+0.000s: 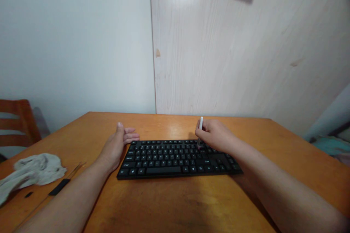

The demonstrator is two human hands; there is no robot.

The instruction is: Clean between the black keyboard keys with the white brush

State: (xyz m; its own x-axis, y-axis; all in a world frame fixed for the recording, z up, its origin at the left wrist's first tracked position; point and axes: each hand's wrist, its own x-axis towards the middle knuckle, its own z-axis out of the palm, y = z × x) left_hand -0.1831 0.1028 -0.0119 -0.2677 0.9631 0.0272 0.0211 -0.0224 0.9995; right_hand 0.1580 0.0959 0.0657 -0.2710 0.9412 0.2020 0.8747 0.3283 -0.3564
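Observation:
A black computer keyboard (164, 170) lies flat on the wooden table in front of me. My right hand (214, 133) pinches a slim white-handled brush (201, 123) and holds it upright over the right part of the keys. Its dark, pinkish tip is down at the keys near the upper right; the exact contact is too small to make out. My left hand (116, 145) rests on edge at the keyboard's left end, fingers stretched out and thumb raised. Nothing is in it. Part of the number pad is hidden under my right hand and wrist.
A crumpled pale cloth (41, 169) lies on the table (169, 207) at the left. Near it are a thin cord with a black piece (59, 187) and a small black bit (28, 194). A wooden chair (20, 123) stands at the far left; a wall (82, 43) rises behind the table.

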